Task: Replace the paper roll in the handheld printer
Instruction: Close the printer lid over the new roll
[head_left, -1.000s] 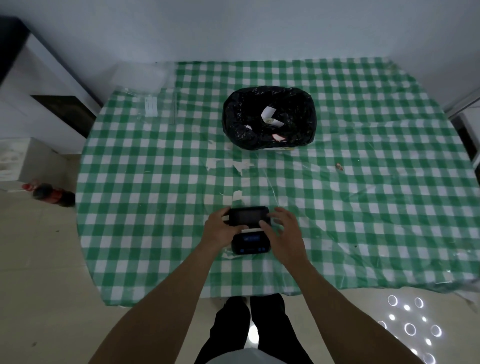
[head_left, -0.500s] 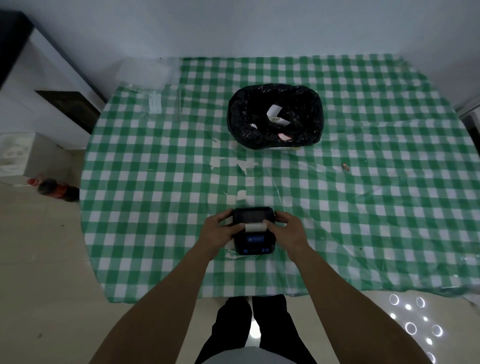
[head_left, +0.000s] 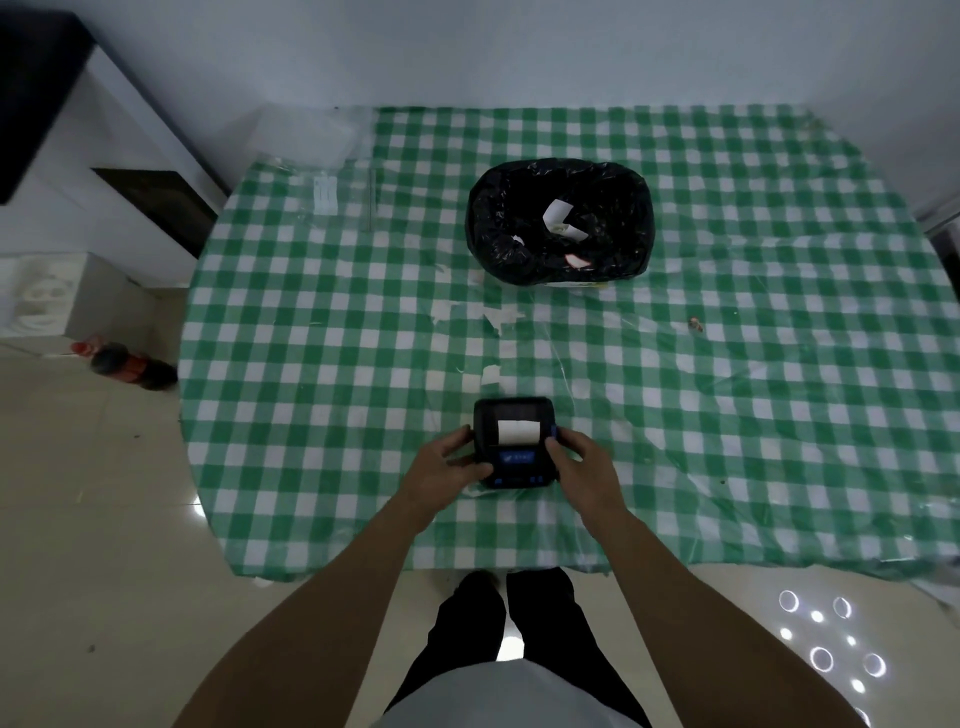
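A small black handheld printer (head_left: 514, 421) with a blue panel lies on the green checked tablecloth near the front edge. A strip of white paper (head_left: 518, 432) shows on its top face over the lid. My left hand (head_left: 445, 462) grips the printer's left side, thumb on the front part. My right hand (head_left: 582, 462) holds the right side, fingers at the edge by a small blue button.
A bin lined with a black bag (head_left: 561, 221) holds paper scraps at the table's middle back. Torn white bits (head_left: 491, 314) lie between bin and printer. Clear plastic packaging (head_left: 322, 161) sits at the back left. A dark bottle (head_left: 132, 366) lies on the floor left.
The raised lid has come down flat onto the printer, with paper now showing over it. Both hands shifted from the lid to the printer's sides.
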